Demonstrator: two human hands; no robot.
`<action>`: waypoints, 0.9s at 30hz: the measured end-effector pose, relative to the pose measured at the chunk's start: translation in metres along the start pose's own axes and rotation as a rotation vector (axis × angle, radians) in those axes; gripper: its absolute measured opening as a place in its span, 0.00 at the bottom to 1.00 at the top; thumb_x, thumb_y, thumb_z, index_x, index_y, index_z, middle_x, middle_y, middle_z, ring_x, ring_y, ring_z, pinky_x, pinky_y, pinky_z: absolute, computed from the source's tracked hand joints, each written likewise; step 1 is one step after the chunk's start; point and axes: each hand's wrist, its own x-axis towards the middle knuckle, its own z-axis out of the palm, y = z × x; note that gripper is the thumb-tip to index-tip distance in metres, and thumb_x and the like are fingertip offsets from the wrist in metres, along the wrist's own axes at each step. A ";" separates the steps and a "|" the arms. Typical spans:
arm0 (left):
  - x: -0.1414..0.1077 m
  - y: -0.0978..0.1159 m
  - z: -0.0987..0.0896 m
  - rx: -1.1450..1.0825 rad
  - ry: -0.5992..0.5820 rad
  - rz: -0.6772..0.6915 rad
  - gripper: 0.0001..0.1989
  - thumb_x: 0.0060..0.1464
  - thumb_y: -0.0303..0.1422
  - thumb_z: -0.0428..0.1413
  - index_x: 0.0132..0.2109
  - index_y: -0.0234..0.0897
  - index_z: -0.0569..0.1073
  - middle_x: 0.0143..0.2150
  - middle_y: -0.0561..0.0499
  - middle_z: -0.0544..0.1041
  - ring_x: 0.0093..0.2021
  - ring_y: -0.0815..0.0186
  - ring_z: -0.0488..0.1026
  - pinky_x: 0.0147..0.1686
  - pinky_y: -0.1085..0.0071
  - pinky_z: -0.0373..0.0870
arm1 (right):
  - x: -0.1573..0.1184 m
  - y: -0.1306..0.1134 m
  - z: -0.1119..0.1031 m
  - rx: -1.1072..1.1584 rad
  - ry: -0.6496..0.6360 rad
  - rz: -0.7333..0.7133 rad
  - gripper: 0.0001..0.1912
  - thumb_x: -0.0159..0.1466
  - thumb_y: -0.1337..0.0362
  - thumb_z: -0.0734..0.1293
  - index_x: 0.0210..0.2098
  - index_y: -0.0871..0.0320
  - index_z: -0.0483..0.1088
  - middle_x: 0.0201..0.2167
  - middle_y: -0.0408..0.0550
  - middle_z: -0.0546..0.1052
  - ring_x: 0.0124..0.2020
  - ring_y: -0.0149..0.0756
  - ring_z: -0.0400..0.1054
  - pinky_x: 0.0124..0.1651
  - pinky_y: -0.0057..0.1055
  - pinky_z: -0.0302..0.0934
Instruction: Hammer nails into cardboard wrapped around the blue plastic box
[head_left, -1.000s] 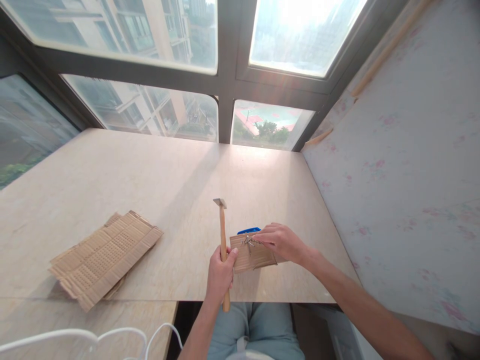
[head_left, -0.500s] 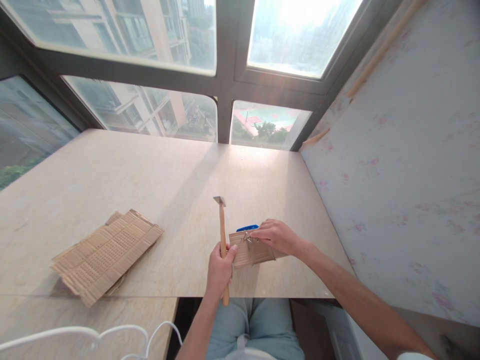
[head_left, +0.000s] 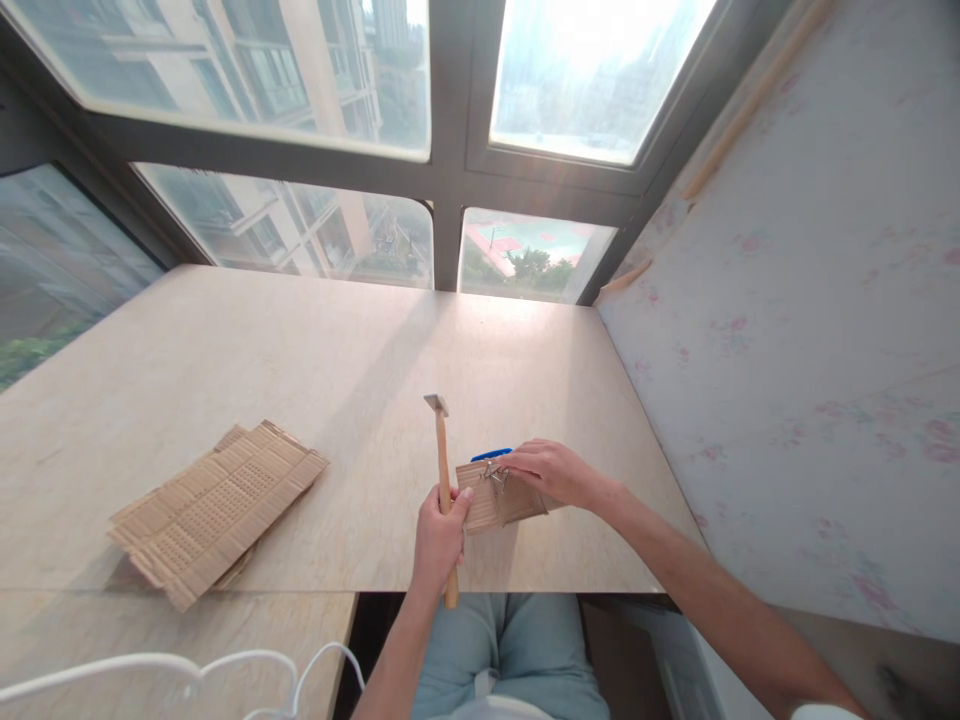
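Person at a pale table [head_left: 337, 340] by a window [head_left: 447, 180], both bare hands nr the front edge. Left hand [head_left: 439, 540] has its grip closed round the wooden handle of a hammer [head_left: 442, 455], metal head at the far end, butt poking out below the fist by the table edge. Thumb of the same hand is also on the left edge of a small piece of corrugated cardboard [head_left: 480, 512], so that hand's got 2 things at once. The cardboard is just right of the hammer handle; can't tell if it touches the table. Small bunch of metal nails [head_left: 493, 476] on top nr its far edge, pointing all over the place. Right hand [head_left: 551, 470] comes in from the right, palm down over the right part of the cardboard, fingertips right by the nails. Fingers are close together, but can't tell if that grip is pinching anything, too small to make out. Blue object [head_left: 491, 455] peeks out just behind the cardboard's far edge, partly hidden, so no ID on it. Well off to the left is a stack of cardboard sheets [head_left: 217, 510] lying at a slant, top one w/ rows of little marks. White cable [head_left: 105, 664] loops across the bottom left, and a wall w/ floral wallpaper [head_left: 787, 350] fills the right side
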 end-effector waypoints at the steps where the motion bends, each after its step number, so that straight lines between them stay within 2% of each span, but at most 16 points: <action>1: 0.000 0.000 0.000 0.002 0.001 0.002 0.20 0.50 0.49 0.57 0.36 0.36 0.64 0.17 0.62 0.59 0.10 0.76 0.55 0.07 0.79 0.52 | -0.003 -0.002 -0.001 0.004 0.009 0.022 0.15 0.67 0.70 0.63 0.52 0.56 0.72 0.43 0.52 0.80 0.42 0.39 0.74 0.46 0.35 0.65; 4: 0.000 -0.001 0.000 0.035 0.002 0.018 0.19 0.51 0.49 0.56 0.35 0.37 0.64 0.17 0.62 0.59 0.10 0.75 0.55 0.07 0.78 0.52 | -0.013 -0.012 -0.001 0.011 0.058 0.071 0.25 0.65 0.69 0.64 0.61 0.59 0.62 0.53 0.57 0.74 0.51 0.44 0.70 0.52 0.41 0.64; 6: 0.000 -0.001 0.001 0.052 0.005 0.026 0.19 0.52 0.49 0.55 0.35 0.37 0.63 0.17 0.62 0.59 0.10 0.74 0.55 0.06 0.77 0.53 | -0.018 -0.022 0.003 -0.011 0.124 0.092 0.34 0.64 0.64 0.67 0.66 0.59 0.53 0.58 0.59 0.70 0.56 0.47 0.66 0.55 0.45 0.62; 9: 0.001 0.000 0.002 0.045 0.006 0.029 0.18 0.51 0.48 0.55 0.35 0.38 0.63 0.17 0.62 0.59 0.10 0.74 0.55 0.06 0.77 0.53 | -0.019 -0.036 0.018 -0.080 0.250 0.150 0.45 0.61 0.52 0.70 0.69 0.58 0.46 0.58 0.63 0.68 0.57 0.53 0.64 0.56 0.50 0.62; 11: 0.002 0.000 0.002 0.045 0.005 0.031 0.18 0.51 0.48 0.56 0.35 0.38 0.62 0.17 0.63 0.59 0.10 0.74 0.55 0.06 0.77 0.53 | -0.017 -0.042 0.029 -0.099 0.307 0.197 0.47 0.60 0.50 0.70 0.69 0.58 0.44 0.55 0.64 0.69 0.54 0.55 0.65 0.53 0.51 0.63; 14: 0.003 -0.002 0.002 0.048 0.001 0.037 0.18 0.52 0.48 0.55 0.35 0.38 0.62 0.16 0.63 0.58 0.10 0.74 0.55 0.06 0.77 0.54 | -0.015 -0.044 0.042 -0.065 0.373 0.235 0.45 0.63 0.54 0.68 0.70 0.58 0.42 0.47 0.60 0.73 0.46 0.51 0.69 0.48 0.49 0.66; 18: 0.005 -0.004 0.001 0.049 -0.014 0.045 0.17 0.52 0.47 0.55 0.35 0.39 0.61 0.16 0.63 0.58 0.10 0.74 0.54 0.06 0.77 0.54 | -0.015 -0.042 0.047 -0.014 0.451 0.237 0.38 0.66 0.59 0.65 0.69 0.58 0.44 0.38 0.53 0.76 0.38 0.45 0.71 0.42 0.43 0.69; 22: 0.007 -0.005 0.002 0.053 -0.008 0.054 0.18 0.52 0.48 0.55 0.35 0.39 0.61 0.16 0.63 0.59 0.10 0.73 0.55 0.06 0.77 0.54 | -0.017 -0.039 0.047 0.017 0.474 0.248 0.35 0.67 0.62 0.63 0.69 0.57 0.45 0.35 0.50 0.78 0.35 0.42 0.73 0.40 0.40 0.69; 27: 0.009 -0.005 0.000 0.058 -0.017 0.064 0.18 0.52 0.47 0.56 0.35 0.38 0.60 0.16 0.63 0.59 0.10 0.74 0.55 0.06 0.78 0.54 | -0.016 -0.031 0.041 0.000 0.504 0.261 0.32 0.68 0.65 0.62 0.68 0.58 0.46 0.36 0.51 0.80 0.36 0.41 0.75 0.40 0.37 0.70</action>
